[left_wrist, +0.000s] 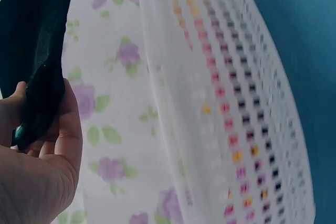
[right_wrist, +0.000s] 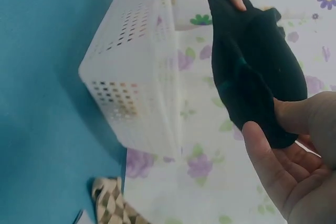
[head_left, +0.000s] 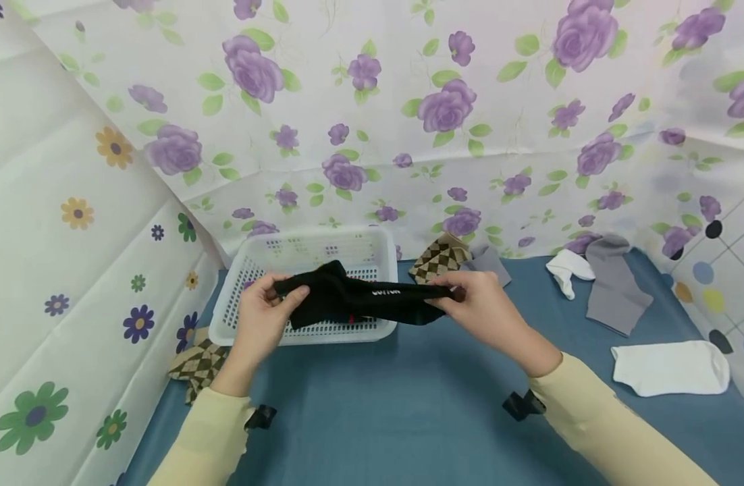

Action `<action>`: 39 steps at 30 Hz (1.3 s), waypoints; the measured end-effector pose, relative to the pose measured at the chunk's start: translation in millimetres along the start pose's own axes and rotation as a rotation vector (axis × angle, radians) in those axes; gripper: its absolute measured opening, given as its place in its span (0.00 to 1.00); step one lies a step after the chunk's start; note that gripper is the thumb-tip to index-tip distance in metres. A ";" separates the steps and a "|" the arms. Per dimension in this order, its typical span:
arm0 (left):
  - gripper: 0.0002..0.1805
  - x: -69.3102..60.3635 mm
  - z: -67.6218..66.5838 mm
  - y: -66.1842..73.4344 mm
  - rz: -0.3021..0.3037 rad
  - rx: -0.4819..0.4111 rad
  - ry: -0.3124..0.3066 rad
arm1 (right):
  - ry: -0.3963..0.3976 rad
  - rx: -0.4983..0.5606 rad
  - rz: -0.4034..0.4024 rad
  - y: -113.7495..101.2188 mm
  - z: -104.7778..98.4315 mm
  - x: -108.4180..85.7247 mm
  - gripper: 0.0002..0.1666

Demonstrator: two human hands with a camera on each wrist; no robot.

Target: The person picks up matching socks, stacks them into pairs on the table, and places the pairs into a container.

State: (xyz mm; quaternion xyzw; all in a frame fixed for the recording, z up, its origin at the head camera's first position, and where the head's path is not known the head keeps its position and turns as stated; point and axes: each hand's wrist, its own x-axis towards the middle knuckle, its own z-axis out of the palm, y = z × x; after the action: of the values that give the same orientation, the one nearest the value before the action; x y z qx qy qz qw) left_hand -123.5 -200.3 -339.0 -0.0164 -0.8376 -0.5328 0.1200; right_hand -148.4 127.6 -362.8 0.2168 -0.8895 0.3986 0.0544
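A black sock (head_left: 372, 294) with white lettering is stretched sideways in the air over the front of a white plastic basket (head_left: 225, 317). My left hand (head_left: 264, 312) pinches its left end between thumb and fingers. At the other end, my right hand (head_left: 483, 309) grips the sock. The right wrist view shows the black sock (right_wrist: 247, 72) hanging between both hands, with my right hand (right_wrist: 299, 156) holding the near end. In the left wrist view, my left hand (left_wrist: 47, 166) has its fingers curled round the dark fabric. The sock hides part of what lies in the basket.
Behind the basket's right side lie a checkered sock (head_left: 441, 256) and a grey sock (head_left: 490, 263). Another checkered sock (head_left: 198, 364) is at the left edge. On the right are a small white sock (head_left: 569, 270), a grey sock (head_left: 616, 287) and a flat white sock (head_left: 670, 368).
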 end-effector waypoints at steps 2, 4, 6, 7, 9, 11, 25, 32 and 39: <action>0.12 5.5 -7.4 -1.5 0.012 0.049 0.029 | -0.020 0.019 -0.001 -4.8 5.0 9.7 0.10; 0.13 11.6 -14.5 -3.4 0.029 0.095 0.052 | -0.048 0.035 -0.001 -9.8 10.0 20.3 0.09; 0.14 18.3 -20.9 -6.1 0.047 0.130 0.066 | -0.072 0.042 -0.002 -13.7 15.5 31.5 0.09; 0.14 21.8 -23.7 -7.7 0.058 0.137 0.074 | -0.083 0.041 -0.002 -15.4 18.4 37.1 0.09; 0.15 28.9 -28.3 -11.6 0.054 0.162 0.083 | -0.104 0.038 -0.001 -17.9 24.2 48.1 0.09; 0.16 38.2 -33.0 -20.7 0.040 0.182 0.090 | -0.110 0.018 -0.013 -19.6 30.3 58.9 0.09; 0.21 93.3 -60.2 -72.8 -0.087 0.549 -0.072 | -0.297 -0.030 0.167 -28.3 78.3 119.3 0.19; 0.21 106.5 -57.3 -82.4 -0.267 0.622 -0.204 | -0.407 -0.057 0.257 -27.2 95.7 131.0 0.22; 0.16 113.5 -51.8 -92.9 -0.312 0.663 -0.275 | -0.455 -0.085 0.320 -25.1 100.5 140.8 0.32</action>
State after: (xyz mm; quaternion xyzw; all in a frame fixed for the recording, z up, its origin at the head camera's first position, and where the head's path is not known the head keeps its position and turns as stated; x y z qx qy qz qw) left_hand -238.5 -298.2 -375.8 0.0796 -0.9649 -0.2381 -0.0771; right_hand -256.7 -8.9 -375.6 0.1551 -0.9177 0.3056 -0.2010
